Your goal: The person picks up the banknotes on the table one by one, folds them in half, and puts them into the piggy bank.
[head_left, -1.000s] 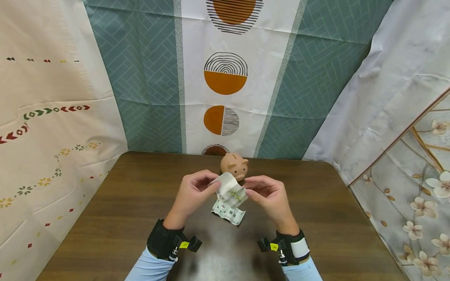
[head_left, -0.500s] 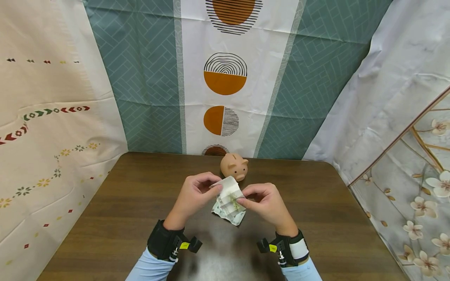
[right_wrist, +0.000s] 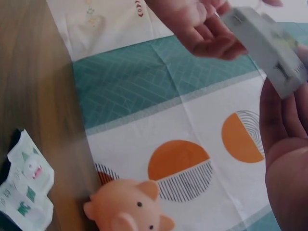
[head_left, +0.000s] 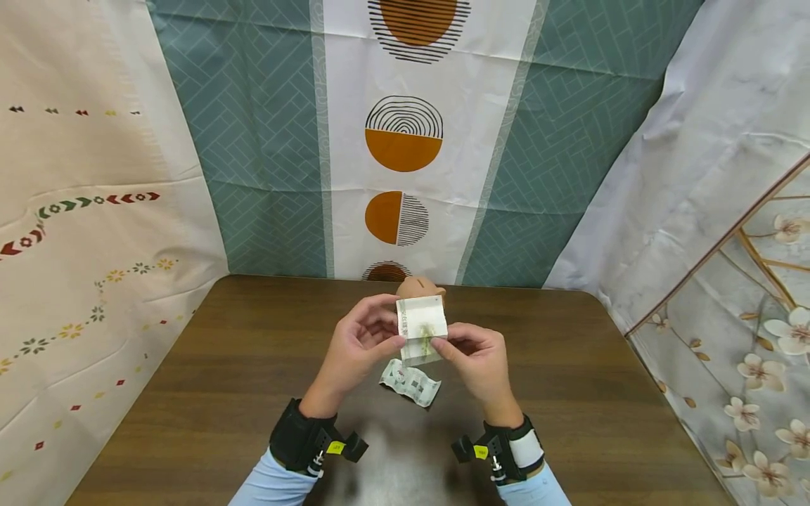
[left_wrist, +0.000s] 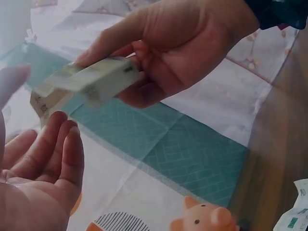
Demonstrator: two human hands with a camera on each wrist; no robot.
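Above brown tabletop (head_left: 253, 365), creased paper slip (head_left: 420, 318) is held up before piggy bank (head_left: 415, 286), which is partly hidden behind it. Slip is pinched between thumb and fingers of right hand (head_left: 479, 360); left hand (head_left: 359, 343) is placed at opposite edge, thumb and fingers spread apart, contact unclear. Crumpled, green-printed white wrapper (head_left: 410, 383) is seen on wood below.

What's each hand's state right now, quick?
Left hand: open, close to the paper slip; contact unclear.
Right hand: holding the paper slip between thumb and fingers.
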